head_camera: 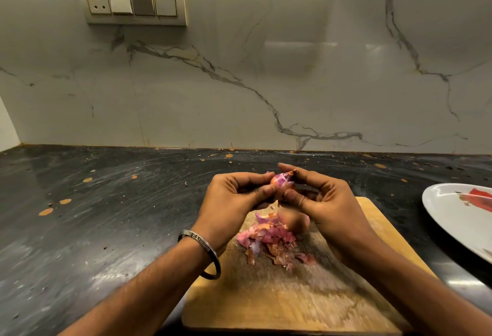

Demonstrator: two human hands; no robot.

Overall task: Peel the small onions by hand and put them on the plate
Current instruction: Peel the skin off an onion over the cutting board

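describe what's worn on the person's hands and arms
Both forearms are bare, with no sleeves in view. The left hand has a plain silver metal bangle with engraved lettering loose at the wrist. The right hand wears nothing visible: no rings, no gloves.

Marble wall (292, 69), switch panel (131, 2), black counter (106, 202)

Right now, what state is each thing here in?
Onion: half-peeled, held above the board by both hands.
Left hand: pinching the onion.
Right hand: pinching the onion.
Peels: heaped loose on the board.
Board: flat on the counter.
Plate: right of the board, no onions visible on it.
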